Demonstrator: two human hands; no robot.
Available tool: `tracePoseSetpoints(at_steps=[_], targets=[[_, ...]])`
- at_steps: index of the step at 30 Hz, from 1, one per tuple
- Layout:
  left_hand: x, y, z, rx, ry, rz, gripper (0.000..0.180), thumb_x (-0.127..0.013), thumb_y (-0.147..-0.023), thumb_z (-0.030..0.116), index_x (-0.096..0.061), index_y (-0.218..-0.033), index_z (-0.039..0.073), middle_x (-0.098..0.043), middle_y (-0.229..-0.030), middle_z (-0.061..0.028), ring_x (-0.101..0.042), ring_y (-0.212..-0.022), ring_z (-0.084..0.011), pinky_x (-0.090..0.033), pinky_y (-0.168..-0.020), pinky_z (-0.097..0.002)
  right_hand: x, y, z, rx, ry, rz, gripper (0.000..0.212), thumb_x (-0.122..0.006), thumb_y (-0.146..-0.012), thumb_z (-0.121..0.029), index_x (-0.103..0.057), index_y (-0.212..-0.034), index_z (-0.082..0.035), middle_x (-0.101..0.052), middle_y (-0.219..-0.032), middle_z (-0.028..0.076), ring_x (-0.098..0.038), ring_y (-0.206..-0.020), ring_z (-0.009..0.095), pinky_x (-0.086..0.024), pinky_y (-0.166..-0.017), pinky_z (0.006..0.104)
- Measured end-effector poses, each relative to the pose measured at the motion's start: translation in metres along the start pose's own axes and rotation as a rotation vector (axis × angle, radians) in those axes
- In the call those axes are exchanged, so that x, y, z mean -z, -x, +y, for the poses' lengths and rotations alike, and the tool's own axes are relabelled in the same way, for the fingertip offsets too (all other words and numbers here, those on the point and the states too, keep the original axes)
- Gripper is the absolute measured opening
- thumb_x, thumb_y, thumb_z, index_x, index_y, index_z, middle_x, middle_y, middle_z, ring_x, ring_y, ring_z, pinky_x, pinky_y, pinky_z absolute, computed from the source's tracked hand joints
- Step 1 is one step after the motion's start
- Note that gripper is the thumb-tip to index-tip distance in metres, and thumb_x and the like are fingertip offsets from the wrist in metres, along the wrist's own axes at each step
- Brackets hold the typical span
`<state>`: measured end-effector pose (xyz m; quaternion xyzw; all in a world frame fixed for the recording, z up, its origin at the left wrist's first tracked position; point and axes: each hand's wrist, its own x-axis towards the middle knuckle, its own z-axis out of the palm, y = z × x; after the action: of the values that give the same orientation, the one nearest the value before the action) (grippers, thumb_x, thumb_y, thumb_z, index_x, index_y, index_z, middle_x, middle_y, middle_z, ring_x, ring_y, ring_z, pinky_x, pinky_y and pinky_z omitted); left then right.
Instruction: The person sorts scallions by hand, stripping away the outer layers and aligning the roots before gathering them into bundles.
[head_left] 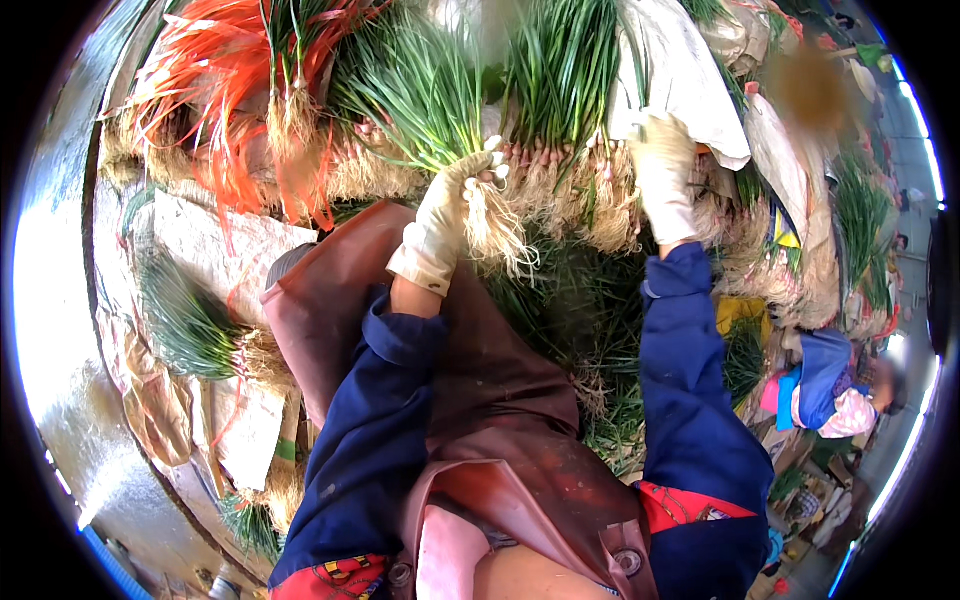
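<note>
In a pale work glove, my left hand (445, 215) is closed round a bunch of spring onions (440, 110). Their white bulbs and trailing roots (495, 225) stick out toward me, while the green leaves fan out away from me. My right hand (663, 170), gloved the same way, reaches over the row of spring onions (565, 80) at the far right. Its fingers are bent beside a white sheet (680, 70); a thin green stalk runs up from them. The fingertips are partly hidden by the glove's back.
Orange plastic strips (220, 70) lie at the far left. Another onion bundle (190, 310) rests on pale sacking at left. A brown apron (500, 350) covers my lap. Loose green leaves (580, 300) lie below the row. Another person (830, 385) sits at right.
</note>
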<state>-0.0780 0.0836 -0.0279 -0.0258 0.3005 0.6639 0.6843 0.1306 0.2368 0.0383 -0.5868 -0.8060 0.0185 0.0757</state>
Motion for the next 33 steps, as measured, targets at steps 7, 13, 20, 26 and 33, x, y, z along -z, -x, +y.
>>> tracePoseSetpoints(at_steps=[7, 13, 20, 26, 33], targets=[[-0.017, 0.008, 0.002, -0.045, -0.015, 0.06, 0.009, -0.064, -0.081, 0.013, -0.061, -0.082, 0.005, -0.059, -0.064, -0.0007, -0.056, -0.053, -0.0119, -0.047, -0.049, -0.0235, -0.113, -0.027, -0.094, -0.016, 0.062, -0.418, 0.049, -0.051, -0.085, -0.052, -0.059, -0.059, -0.012, -0.052, -0.051, 0.005, -0.05, -0.045, 0.021, -0.046, -0.052, 0.034], [0.023, -0.007, 0.008, 0.077, -0.189, 0.144, 0.01, -0.062, -0.082, 0.013, -0.064, -0.084, 0.003, -0.057, -0.064, 0.0012, -0.051, -0.051, -0.0074, -0.039, -0.044, -0.0177, -0.086, 0.013, -0.061, -0.213, -0.999, -0.571, 0.038, -0.052, -0.089, -0.043, -0.06, -0.07, -0.011, -0.051, -0.061, -0.001, -0.048, -0.062, 0.011, -0.039, -0.06, 0.0272], [-0.011, 0.011, -0.006, 0.115, -0.144, 0.168, 0.014, -0.063, -0.082, 0.012, -0.065, -0.092, 0.002, -0.058, -0.066, -0.0006, -0.056, -0.057, -0.0105, -0.047, -0.051, -0.0216, -0.079, 0.069, -0.044, -0.103, -0.704, -0.346, 0.028, -0.057, -0.089, -0.027, -0.06, -0.112, -0.01, -0.065, -0.091, 0.005, -0.061, -0.076, 0.015, -0.048, -0.074, 0.0292], [-0.001, 0.038, -0.017, 0.218, 0.139, -0.14, 0.022, -0.057, -0.085, 0.012, -0.061, -0.104, 0.001, -0.062, -0.078, -0.0045, -0.062, -0.069, -0.0164, -0.053, -0.062, -0.0311, -0.075, 0.084, -0.062, 0.067, -0.943, -0.364, 0.026, -0.063, -0.085, -0.018, -0.061, -0.105, -0.002, -0.065, -0.089, 0.003, -0.061, -0.074, 0.012, -0.048, -0.07, 0.024], [0.006, 0.037, -0.016, 0.24, 0.27, -0.111, 0.022, -0.054, -0.087, 0.009, -0.058, -0.105, -0.004, -0.065, -0.089, -0.0115, -0.06, -0.068, -0.0163, -0.053, -0.061, -0.0268, -0.08, 0.062, -0.088, -0.566, -1.791, -0.91, 0.052, -0.064, -0.081, -0.045, -0.056, -0.111, -0.004, -0.058, -0.075, 0.005, -0.056, -0.058, 0.013, -0.048, -0.052, 0.03]])
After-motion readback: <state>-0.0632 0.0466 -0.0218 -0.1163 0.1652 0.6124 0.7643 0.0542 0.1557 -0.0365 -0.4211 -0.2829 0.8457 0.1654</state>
